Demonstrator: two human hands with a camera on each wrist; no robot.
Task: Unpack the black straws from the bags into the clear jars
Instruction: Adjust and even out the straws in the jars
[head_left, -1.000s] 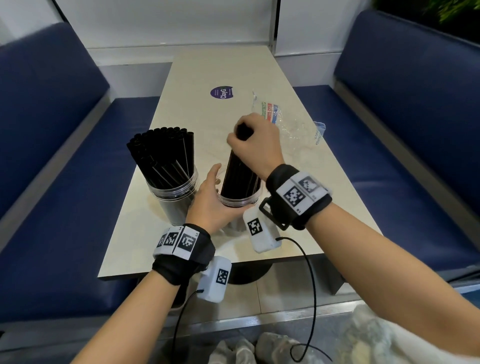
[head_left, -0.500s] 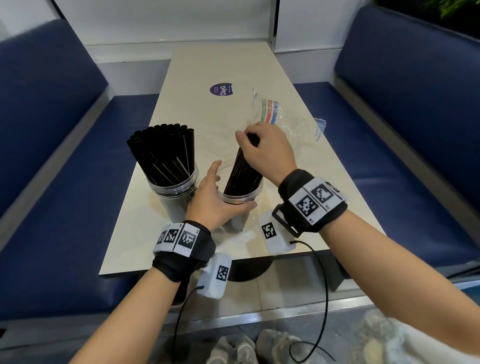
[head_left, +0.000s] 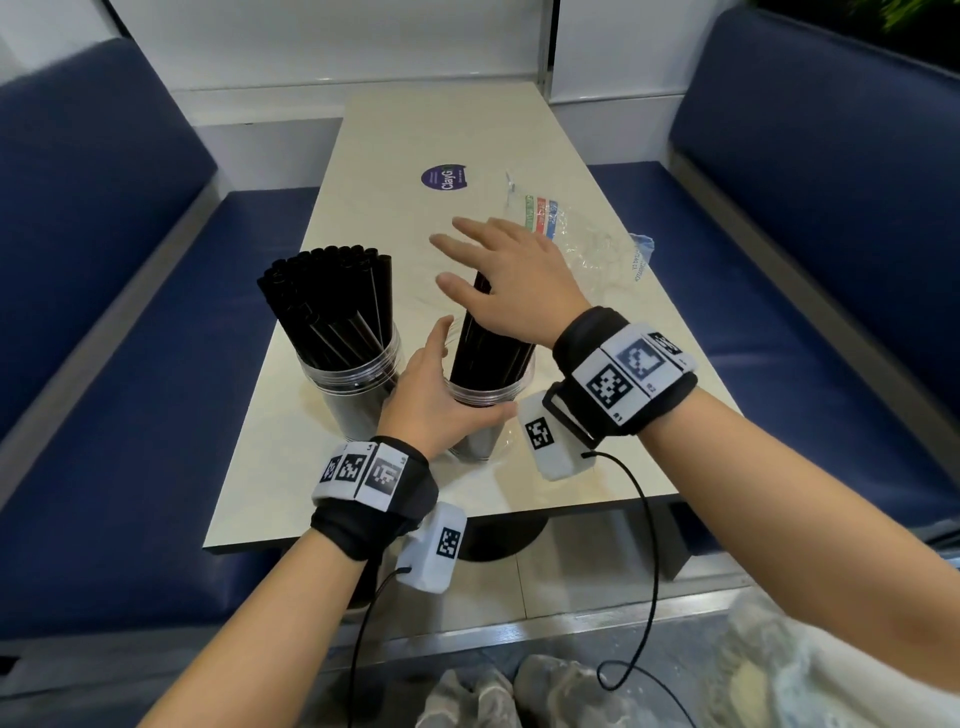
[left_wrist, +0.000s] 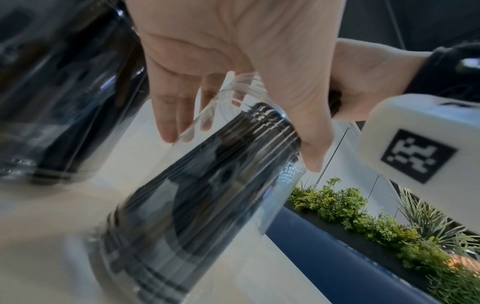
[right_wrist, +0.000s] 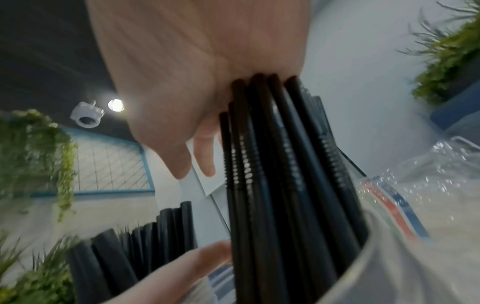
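Right wrist – straw tops (right_wrist: 270, 86) under palm

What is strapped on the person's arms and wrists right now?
Bare forearms, no sleeves. Each wrist wears a black band with white square-code tags, and a white box with a code marker hangs beneath it, trailing a thin black cable.

Two jars (head_left: 358, 395) side by side — bag (head_left: 587, 239) behind, on table (head_left: 447, 124)

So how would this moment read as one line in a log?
left hand grips right jar | right hand open on straws | left jar full
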